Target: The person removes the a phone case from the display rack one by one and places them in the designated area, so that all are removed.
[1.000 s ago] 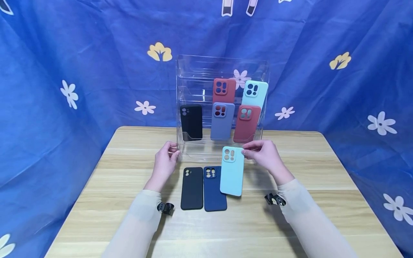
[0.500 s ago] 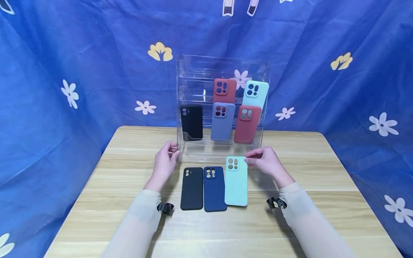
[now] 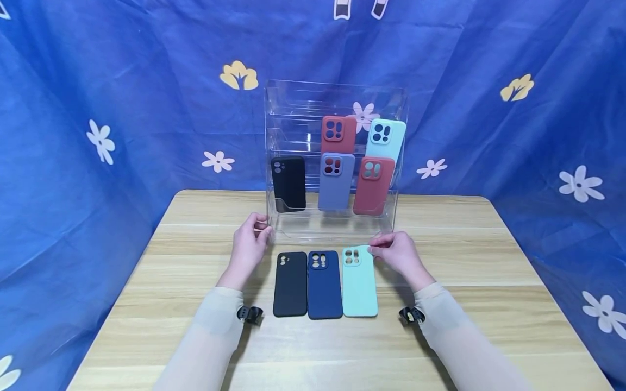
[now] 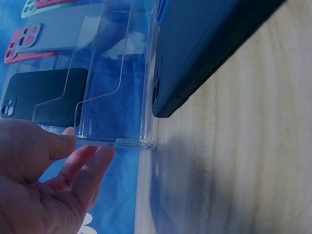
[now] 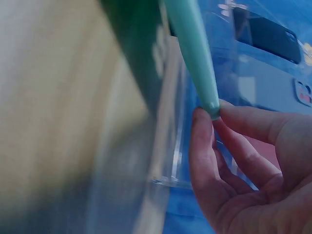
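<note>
My right hand pinches the upper right corner of a mint-green phone case between thumb and fingertips. The case lies low over the table, right of a navy phone case and a black phone case. In the right wrist view the mint case appears edge-on, its corner between the fingertips. My left hand holds the lower left side of a clear acrylic display rack, thumb and fingers at its edge in the left wrist view.
Within the rack's tiers stand a black case, a lavender case, two red cases, the lower one at right, and a light-blue case. A blue flowered curtain hangs behind the wooden table.
My right hand has brought the mint case down and slightly right, off its overlap with the navy case and into line beside it. The left hand stays at the rack.
</note>
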{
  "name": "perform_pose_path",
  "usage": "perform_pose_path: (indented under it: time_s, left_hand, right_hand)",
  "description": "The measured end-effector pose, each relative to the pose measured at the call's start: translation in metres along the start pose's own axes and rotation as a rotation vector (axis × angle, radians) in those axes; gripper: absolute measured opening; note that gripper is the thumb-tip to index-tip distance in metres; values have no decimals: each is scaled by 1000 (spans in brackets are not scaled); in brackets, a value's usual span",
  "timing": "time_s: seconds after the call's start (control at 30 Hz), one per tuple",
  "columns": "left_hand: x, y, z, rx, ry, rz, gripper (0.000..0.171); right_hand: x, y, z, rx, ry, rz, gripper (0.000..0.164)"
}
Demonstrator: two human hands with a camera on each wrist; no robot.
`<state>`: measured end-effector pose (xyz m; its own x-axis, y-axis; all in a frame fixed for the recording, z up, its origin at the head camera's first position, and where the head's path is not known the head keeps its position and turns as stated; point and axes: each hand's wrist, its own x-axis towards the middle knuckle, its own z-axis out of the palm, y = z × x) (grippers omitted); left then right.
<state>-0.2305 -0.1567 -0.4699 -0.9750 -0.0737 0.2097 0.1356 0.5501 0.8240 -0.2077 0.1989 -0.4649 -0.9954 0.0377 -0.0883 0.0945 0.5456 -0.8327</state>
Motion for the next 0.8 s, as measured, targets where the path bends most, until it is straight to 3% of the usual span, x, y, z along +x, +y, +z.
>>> perform_pose_path:
  time_s: [0.27, 0.47, 0.8]
  left_hand:
    - [-1, -1, 0, -2, 0, 6, 23]
    - [-2, 0, -2, -7, -5, 3, 25]
    - [-1, -2, -1, -1, -6, 10, 24]
  right_hand:
    - [1, 10, 11, -68, 68, 3, 11]
    - [2, 14, 12, -61, 44, 19, 15]
    - [4, 15, 9, -147, 28, 40, 15]
